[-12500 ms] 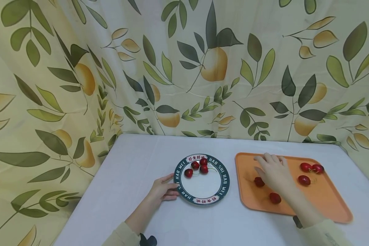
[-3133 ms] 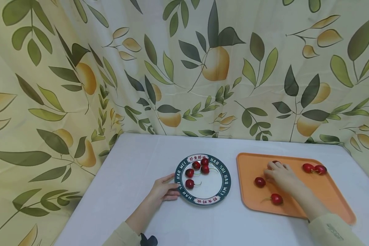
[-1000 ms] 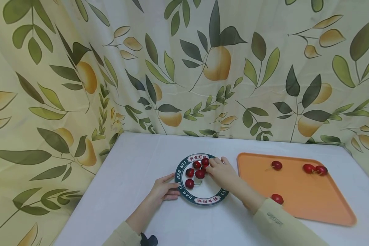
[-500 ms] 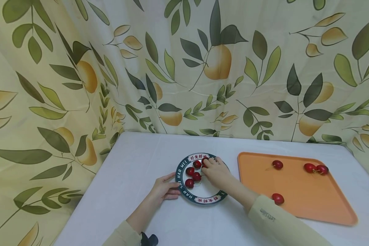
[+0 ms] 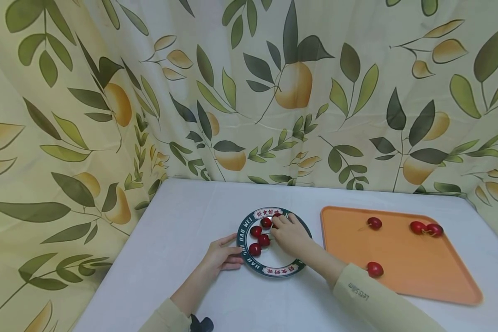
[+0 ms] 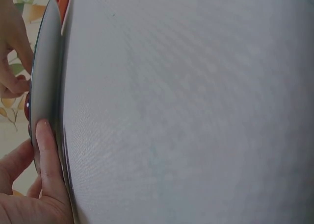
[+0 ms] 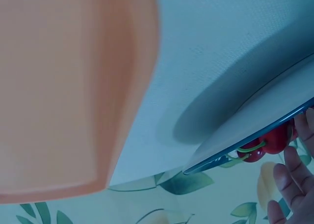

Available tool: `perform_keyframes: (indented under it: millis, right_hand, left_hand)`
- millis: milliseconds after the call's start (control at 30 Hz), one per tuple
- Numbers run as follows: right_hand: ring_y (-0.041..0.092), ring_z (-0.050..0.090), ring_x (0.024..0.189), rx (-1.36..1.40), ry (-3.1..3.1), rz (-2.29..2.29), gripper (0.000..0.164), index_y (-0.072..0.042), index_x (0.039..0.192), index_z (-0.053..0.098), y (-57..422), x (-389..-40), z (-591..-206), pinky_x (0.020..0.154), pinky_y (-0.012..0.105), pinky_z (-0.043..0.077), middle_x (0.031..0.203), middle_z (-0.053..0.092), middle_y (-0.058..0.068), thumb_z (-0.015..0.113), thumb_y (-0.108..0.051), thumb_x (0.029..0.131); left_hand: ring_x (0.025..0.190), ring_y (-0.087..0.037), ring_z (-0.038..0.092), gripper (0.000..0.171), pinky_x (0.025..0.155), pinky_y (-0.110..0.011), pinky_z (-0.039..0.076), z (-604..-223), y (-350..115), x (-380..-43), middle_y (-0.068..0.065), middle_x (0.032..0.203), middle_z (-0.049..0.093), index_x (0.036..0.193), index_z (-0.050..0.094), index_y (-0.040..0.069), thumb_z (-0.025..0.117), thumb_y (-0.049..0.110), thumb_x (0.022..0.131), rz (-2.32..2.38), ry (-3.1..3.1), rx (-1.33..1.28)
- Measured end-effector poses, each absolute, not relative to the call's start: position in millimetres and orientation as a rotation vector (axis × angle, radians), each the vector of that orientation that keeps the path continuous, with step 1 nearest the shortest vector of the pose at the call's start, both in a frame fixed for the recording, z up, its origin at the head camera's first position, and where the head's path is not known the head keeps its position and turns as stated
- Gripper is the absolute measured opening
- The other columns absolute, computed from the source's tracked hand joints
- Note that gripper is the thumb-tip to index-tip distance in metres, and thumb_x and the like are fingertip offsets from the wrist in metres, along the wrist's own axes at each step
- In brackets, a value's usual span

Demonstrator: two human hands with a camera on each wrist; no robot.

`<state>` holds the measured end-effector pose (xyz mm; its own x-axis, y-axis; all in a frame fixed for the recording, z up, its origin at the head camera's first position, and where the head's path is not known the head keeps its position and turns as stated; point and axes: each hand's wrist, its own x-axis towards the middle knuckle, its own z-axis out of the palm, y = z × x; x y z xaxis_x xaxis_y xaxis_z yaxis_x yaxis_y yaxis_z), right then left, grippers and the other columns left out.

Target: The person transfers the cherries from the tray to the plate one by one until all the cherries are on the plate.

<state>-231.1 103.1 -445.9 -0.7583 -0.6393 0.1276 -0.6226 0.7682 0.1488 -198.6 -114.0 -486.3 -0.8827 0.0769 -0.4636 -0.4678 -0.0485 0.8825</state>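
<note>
My left hand (image 5: pixel 222 255) grips the left rim of a round white plate (image 5: pixel 280 256) with a dark green lettered border. In the left wrist view its thumb is above the rim and a finger (image 6: pixel 48 158) lies under it. Several red cherries (image 5: pixel 263 240) with stems lie on the plate's left and upper part. Over the plate's upper right, my right hand (image 5: pixel 292 237) has its thumb and fingers around a cherry (image 7: pixel 294 131), mostly hidden behind them. Another cherry (image 5: pixel 276 215) at the top is partly covered by the fingers.
Right of the plate lies an orange tray (image 5: pixel 419 276) with several cherries: one (image 5: pixel 374 223) near the top, one (image 5: pixel 375 269) near the lower edge by the right sleeve, and a touching pair (image 5: pixel 426 228) at upper right. A patterned curtain (image 5: pixel 249 92) hangs behind the white table (image 5: pixel 182 207).
Since 3.1 s ago my right hand has moved from tray to plate, and another cherry lies mid-plate. Over the last second that cherry shifted slightly down and left. My left hand stays put.
</note>
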Motion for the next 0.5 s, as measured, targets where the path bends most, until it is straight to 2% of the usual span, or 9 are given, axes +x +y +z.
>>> perform_keyframes:
  millis: [167, 367, 500]
  right_hand:
    - [0.023, 0.050, 0.097, 0.992, -2.797, -0.128, 0.017, -0.012, 0.094, 0.071, 106, -231, -445, 0.092, 0.045, 0.042, 0.102, 0.058, 0.007, 0.069, -0.022, 0.080]
    - [0.021, 0.049, 0.091, 0.986, -2.766, -0.118, 0.019, -0.014, 0.095, 0.069, 115, -229, -439, 0.086, 0.042, 0.043, 0.097, 0.058, 0.005, 0.071, -0.025, 0.079]
    - [0.024, 0.051, 0.096, 0.975, -2.787, -0.141, 0.023, -0.015, 0.098, 0.067, 124, -224, -433, 0.089, 0.046, 0.043, 0.103, 0.059, 0.008, 0.072, -0.024, 0.077]
  left_hand:
    - [0.059, -0.017, 0.066, 0.062, 0.062, -0.035, 0.059, -487, -114, -199, -0.010, 0.077, 0.068, 0.138, 0.041, 0.008, 0.064, 0.003, 0.081, 1.994, 1.853, -0.417]
    - [0.060, -0.016, 0.066, 0.063, 0.062, -0.035, 0.059, -486, -114, -198, -0.009, 0.076, 0.068, 0.139, 0.039, 0.008, 0.064, 0.004, 0.081, 1.987, 1.857, -0.412]
    - [0.060, -0.016, 0.066, 0.062, 0.062, -0.034, 0.059, -486, -114, -198, -0.009, 0.076, 0.068, 0.138, 0.040, 0.008, 0.064, 0.004, 0.081, 1.981, 1.863, -0.415]
